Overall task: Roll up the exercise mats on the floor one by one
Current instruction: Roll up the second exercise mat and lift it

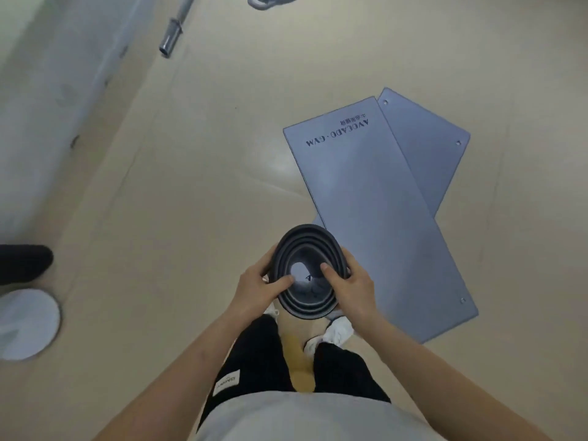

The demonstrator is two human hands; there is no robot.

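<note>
I am standing and looking down the open end of a rolled dark grey mat, held upright in front of my legs. My left hand grips its left side, thumb hooked over the rim into the roll. My right hand grips the right side the same way. On the floor to the right, a flat grey-blue mat with dark lettering lies unrolled. It overlaps a second flat mat of the same colour beneath it, angled to the right.
A metal barbell end lies on the beige floor at the upper left. A white round disc and a dark shoe sit at the left edge. A grey wall base runs along the left.
</note>
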